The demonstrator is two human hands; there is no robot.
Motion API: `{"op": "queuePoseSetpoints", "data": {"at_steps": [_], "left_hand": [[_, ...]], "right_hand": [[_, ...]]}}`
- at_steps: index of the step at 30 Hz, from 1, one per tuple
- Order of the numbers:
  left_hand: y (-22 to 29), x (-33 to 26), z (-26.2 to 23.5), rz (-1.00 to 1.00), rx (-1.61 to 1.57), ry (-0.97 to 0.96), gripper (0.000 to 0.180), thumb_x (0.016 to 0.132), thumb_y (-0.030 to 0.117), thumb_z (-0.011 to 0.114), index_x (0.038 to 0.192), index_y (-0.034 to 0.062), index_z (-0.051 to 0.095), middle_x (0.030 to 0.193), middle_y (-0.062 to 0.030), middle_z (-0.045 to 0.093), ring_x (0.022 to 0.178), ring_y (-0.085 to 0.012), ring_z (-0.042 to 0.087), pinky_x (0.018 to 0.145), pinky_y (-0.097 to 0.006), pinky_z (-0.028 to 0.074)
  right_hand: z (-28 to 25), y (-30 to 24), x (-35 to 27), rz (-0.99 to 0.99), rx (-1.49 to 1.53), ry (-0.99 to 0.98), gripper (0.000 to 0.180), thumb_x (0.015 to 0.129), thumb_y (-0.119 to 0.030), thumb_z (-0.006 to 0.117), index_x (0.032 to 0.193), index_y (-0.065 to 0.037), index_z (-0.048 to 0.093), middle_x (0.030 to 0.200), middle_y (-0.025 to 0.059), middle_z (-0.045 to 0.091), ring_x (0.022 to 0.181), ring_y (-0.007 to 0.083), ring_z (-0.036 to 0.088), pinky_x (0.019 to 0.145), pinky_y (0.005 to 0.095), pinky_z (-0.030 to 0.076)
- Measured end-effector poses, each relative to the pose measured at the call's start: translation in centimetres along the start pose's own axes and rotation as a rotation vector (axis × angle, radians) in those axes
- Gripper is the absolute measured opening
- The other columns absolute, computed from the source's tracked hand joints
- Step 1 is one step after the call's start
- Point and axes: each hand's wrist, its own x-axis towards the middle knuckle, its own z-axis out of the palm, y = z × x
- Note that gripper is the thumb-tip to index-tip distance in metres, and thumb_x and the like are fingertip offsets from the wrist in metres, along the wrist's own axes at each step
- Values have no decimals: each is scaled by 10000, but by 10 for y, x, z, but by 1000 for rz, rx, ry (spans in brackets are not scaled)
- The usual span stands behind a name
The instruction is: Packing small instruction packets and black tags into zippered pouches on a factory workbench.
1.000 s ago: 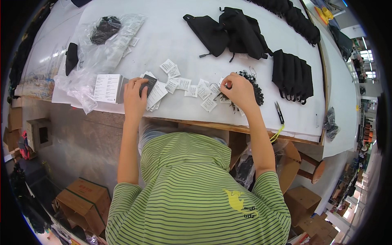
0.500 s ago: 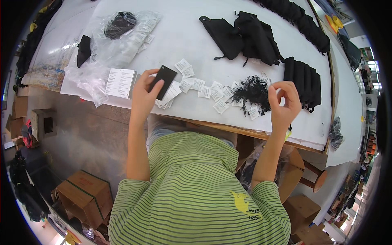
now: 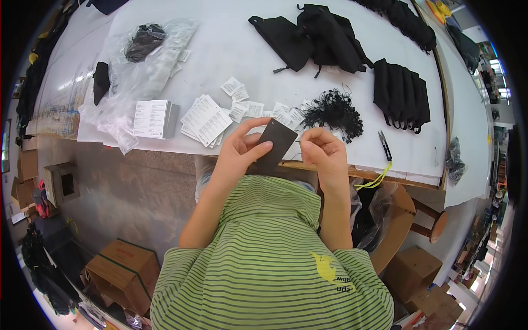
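In my left hand [image 3: 242,148] is a black card tag [image 3: 278,142] with a small hole near its top corner, held between thumb and fingers. My right hand [image 3: 323,151] is just right of the tag, its thumb and fingertips pinched on a thin black string [image 3: 298,142], of which only a short end shows. Beyond my right hand lies a tangled pile of black strings [image 3: 333,115]. Small white labels [image 3: 254,109] are scattered past the tag, and a fanned stack of white printed cards [image 3: 206,122] lies to its left.
Black pouches lie at the far middle [image 3: 330,41] and in a row at right [image 3: 401,96]. Thread snips [image 3: 384,146] with a yellow cord rest near the table's front edge. A block of white cards [image 3: 155,119] and clear plastic bags [image 3: 137,71] are on the left.
My left hand has brought the black tag rightward and nearer to me. My right hand has come left and down from the string pile to beside the tag. The snips have come into sight.
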Motion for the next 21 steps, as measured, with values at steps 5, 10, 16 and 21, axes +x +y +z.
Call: {"op": "queuePoseSetpoints", "data": {"at_steps": [5, 10, 16, 21], "left_hand": [[-5, -6, 18, 213, 499, 96, 439, 845, -4, 607, 1273, 60, 532, 860, -72, 680, 772, -77, 613, 682, -212, 479], [-9, -8, 23, 276, 687, 127, 427, 837, 16, 597, 1254, 96, 558, 752, -76, 677, 643, -56, 585, 599, -208, 458], [-11, -8, 23, 248, 722, 135, 411, 835, 41, 605, 1239, 102, 565, 674, -58, 662, 548, -63, 555, 534, -216, 436], [-14, -6, 22, 275, 772, 170, 399, 833, 60, 608, 1228, 104, 569, 627, -64, 630, 507, -71, 535, 505, -226, 422]], "right_hand": [[11, 15, 7, -271, -464, 189, 95, 776, -44, 702, 852, -22, 650, 692, -21, 545, 607, 43, 476, 571, 190, 386], [18, 18, 6, -429, -710, 259, 93, 753, -37, 702, 827, -31, 646, 675, 1, 533, 576, 70, 479, 539, 204, 388], [21, 23, 8, -573, -850, 304, 91, 749, -34, 702, 814, -38, 638, 661, 26, 523, 555, 107, 494, 512, 228, 410], [18, 27, 6, -574, -881, 318, 97, 749, -27, 699, 821, -42, 636, 660, 26, 522, 551, 110, 495, 508, 232, 415]]}}
